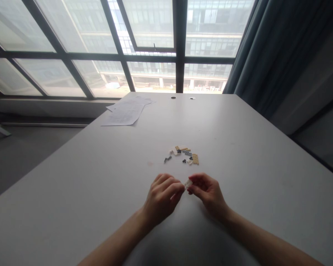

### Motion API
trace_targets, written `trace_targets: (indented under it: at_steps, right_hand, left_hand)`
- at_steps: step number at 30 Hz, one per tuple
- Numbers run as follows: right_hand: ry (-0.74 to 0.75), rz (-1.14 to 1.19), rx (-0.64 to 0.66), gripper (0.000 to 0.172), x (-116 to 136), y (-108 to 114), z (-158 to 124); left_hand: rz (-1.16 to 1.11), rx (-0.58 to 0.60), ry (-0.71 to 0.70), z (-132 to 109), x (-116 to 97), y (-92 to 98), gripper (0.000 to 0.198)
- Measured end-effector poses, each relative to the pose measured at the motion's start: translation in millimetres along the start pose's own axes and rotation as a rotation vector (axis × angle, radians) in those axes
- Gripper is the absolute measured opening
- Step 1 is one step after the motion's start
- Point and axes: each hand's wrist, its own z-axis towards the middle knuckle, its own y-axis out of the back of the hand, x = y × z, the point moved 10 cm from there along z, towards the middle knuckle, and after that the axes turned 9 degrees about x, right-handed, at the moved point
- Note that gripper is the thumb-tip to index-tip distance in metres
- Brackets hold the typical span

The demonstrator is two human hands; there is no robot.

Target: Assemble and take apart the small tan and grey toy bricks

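My left hand [163, 195] and my right hand [207, 192] meet fingertip to fingertip just above the white table [72, 192]. Both pinch a small white building piece [188, 183] held between them. All fingers are curled and closed. A little beyond the hands lies a small pile of tiny bricks [184, 154], tan, white, grey and black, spread flat on the tabletop.
Several sheets of printed paper [126, 112] lie at the table's far left corner. Two small round holes [173, 97] sit near the far edge. Large windows stand behind the table, and a dark curtain [266, 55] hangs at the right.
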Motion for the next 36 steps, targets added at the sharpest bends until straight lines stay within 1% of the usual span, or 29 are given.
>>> trace_targets:
  at_steps: [3,5,7,10,14,17,19,20,22,26,30,34,36]
  right_hand:
    - [0.017,0.001,0.004,0.022,1.3,0.3,-0.1]
    - [0.013,-0.025,0.040,0.017,2.1,-3.8,-0.1]
    - [0.006,-0.057,0.080,0.012,2.4,-8.6,-0.3]
    - [-0.009,-0.053,0.107,0.011,-0.3,-11.9,-1.1]
    - [-0.023,-0.027,0.095,0.015,-5.9,-10.1,-2.2]
    - [-0.022,-0.021,0.083,0.021,-7.2,-7.7,-2.6]
    - [-0.028,-0.013,0.073,0.024,-7.4,-5.9,-2.6]
    - [-0.033,-0.007,0.069,0.025,-7.4,-5.3,-2.7]
    - [-0.045,-0.002,0.071,0.028,-7.3,-5.1,-2.9]
    - [-0.047,-0.010,0.089,0.030,-5.0,-7.2,-4.7]
    - [-0.037,-0.022,0.103,0.035,-3.3,-9.2,-6.7]
    - [-0.045,0.009,0.123,0.040,-5.3,-12.2,-6.7]
    - [-0.053,0.016,0.120,0.039,-5.9,-12.6,-6.1]
  left_hand:
    - [-0.012,0.034,-0.044,0.3,-6.1,-4.1,0.015]
    - [-0.014,0.070,-0.065,0.1,-8.5,-8.5,0.015]
    - [-0.011,0.098,-0.067,-0.6,-8.0,-12.5,0.015]
    - [0.001,0.116,-0.052,-1.9,-4.7,-16.1,0.012]
    - [0.010,0.125,-0.053,-2.6,-4.0,-18.2,0.011]
    - [0.037,0.060,-0.018,-1.4,-0.9,-10.6,0.013]
    - [0.071,0.011,0.040,-0.5,4.6,-4.2,0.021]
    - [0.087,0.008,0.069,-0.1,7.6,-3.1,0.027]
    - [0.100,0.033,0.101,0.5,11.6,-4.9,0.035]
    - [0.072,0.069,0.107,-0.1,14.3,-9.6,0.032]
    - [0.055,0.104,0.108,-1.4,15.9,-13.1,0.033]
    - [0.069,0.137,0.105,-1.8,16.8,-13.8,0.034]
    - [0.079,0.149,0.109,-1.6,17.7,-13.9,0.034]
